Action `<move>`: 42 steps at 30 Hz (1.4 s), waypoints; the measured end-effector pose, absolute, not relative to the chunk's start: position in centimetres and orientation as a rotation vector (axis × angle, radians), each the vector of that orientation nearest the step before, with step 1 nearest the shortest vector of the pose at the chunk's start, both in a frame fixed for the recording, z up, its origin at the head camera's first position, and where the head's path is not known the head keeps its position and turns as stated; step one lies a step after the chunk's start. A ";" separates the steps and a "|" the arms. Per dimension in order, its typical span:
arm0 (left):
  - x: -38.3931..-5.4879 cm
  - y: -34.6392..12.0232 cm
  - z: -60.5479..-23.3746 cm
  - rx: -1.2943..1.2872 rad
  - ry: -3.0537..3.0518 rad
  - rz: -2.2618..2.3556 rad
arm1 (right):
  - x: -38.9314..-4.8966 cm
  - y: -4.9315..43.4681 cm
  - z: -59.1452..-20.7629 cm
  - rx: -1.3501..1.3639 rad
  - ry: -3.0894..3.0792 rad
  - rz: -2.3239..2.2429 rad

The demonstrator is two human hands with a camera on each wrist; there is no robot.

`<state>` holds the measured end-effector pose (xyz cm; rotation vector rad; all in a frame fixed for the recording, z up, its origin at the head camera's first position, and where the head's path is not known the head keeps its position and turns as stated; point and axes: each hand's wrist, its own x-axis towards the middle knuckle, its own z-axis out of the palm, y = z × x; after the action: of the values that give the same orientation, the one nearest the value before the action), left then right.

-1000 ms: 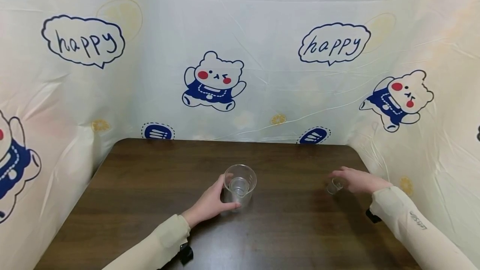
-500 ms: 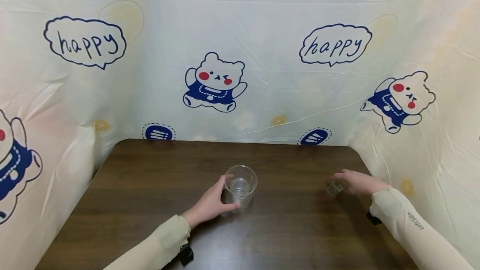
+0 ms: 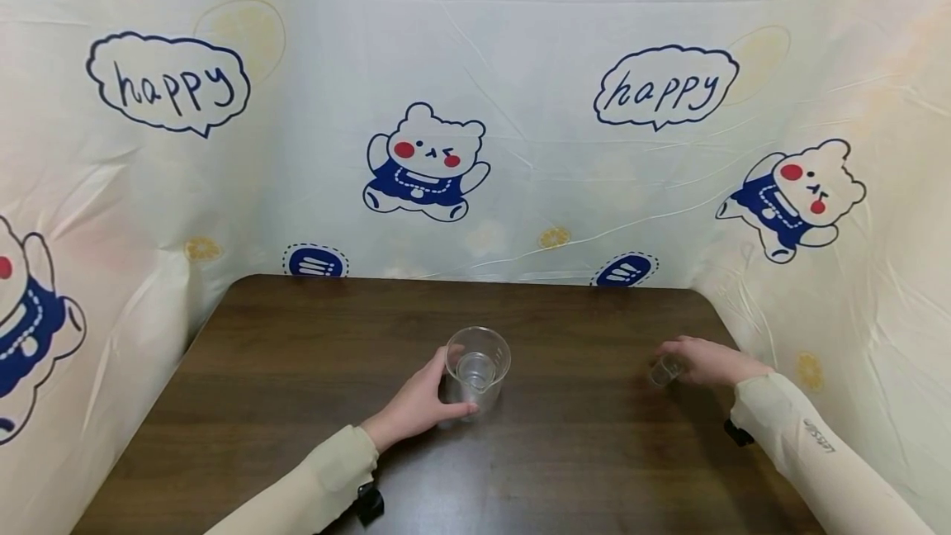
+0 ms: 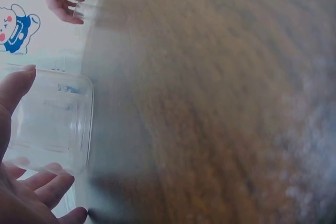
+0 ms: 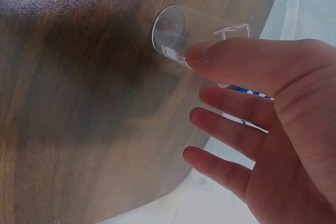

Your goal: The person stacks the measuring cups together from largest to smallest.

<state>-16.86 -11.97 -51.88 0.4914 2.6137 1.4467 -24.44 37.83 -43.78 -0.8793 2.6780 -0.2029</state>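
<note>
On the table (image 3: 579,452), the left hand (image 3: 414,404) holds the big glass (image 3: 483,378) in the middle; the right hand (image 3: 707,360) pinches the small glass (image 3: 664,372) at right. Smooth sides could let either slip.

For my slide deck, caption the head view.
Left hand round a large beaker, right hand at a small beaker, on a brown table.

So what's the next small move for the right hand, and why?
Probably firm up the right hand on the small beaker: its thumb overlaps the glass, but three fingers lie extended, and a secure pinch isn't visible. The left hand holds the large beaker.
</note>
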 end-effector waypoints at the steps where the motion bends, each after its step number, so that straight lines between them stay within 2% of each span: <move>1: -16.9 -12.0 -51.9 0.489 2.613 1.446 | -24.5 37.9 -43.8 -0.886 2.679 -0.200; 23: -16.7 -12.0 -51.8 0.489 2.605 1.456 | -23.8 37.4 -42.8 -0.906 2.688 -0.116; 42: -16.8 -12.0 -52.0 0.503 2.607 1.447 | -22.7 32.7 -41.1 -0.997 2.680 -0.048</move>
<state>-16.81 -12.03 -52.02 0.5030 2.6069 1.4472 -22.67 32.72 -41.11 -0.9968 2.6801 -0.0479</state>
